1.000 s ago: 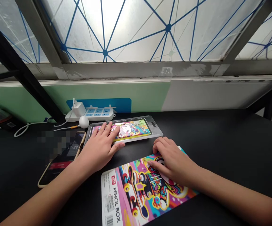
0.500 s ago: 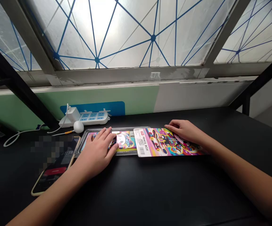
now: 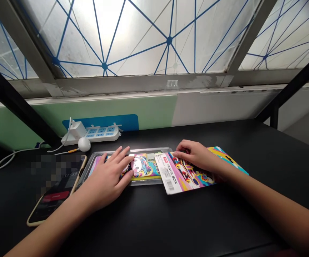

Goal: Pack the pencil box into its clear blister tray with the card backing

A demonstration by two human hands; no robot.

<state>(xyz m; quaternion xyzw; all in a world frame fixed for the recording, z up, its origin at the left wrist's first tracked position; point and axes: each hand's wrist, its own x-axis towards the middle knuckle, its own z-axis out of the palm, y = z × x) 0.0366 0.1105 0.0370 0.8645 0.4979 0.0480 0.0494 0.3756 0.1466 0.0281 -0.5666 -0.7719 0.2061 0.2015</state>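
My left hand (image 3: 111,178) lies with fingers spread over a colourful cartoon pencil box (image 3: 146,166). The box sits in a clear plastic tray (image 3: 150,182), and the hand covers its left part. Gripped by my right hand (image 3: 197,155) is a bright printed packaging card (image 3: 186,175) marked "PENCIL BOX", with a barcode at its left end. Its fingers bend at the card's far edge, and the palm and forearm hide part of the print. The card lies tilted, its left end overlapping the right end of the tray.
A phone (image 3: 60,194) in a pale case rests left of the tray, partly behind my left forearm. Behind it are a white power strip (image 3: 100,134) with a plugged-in adapter (image 3: 77,130), a round white object (image 3: 84,144) and cables. A wall and window border the black table (image 3: 154,221).
My right hand has moved left along the card. The card has turned so its left end points nearer to me. My left hand stays on the pencil box; the view has shifted slightly.
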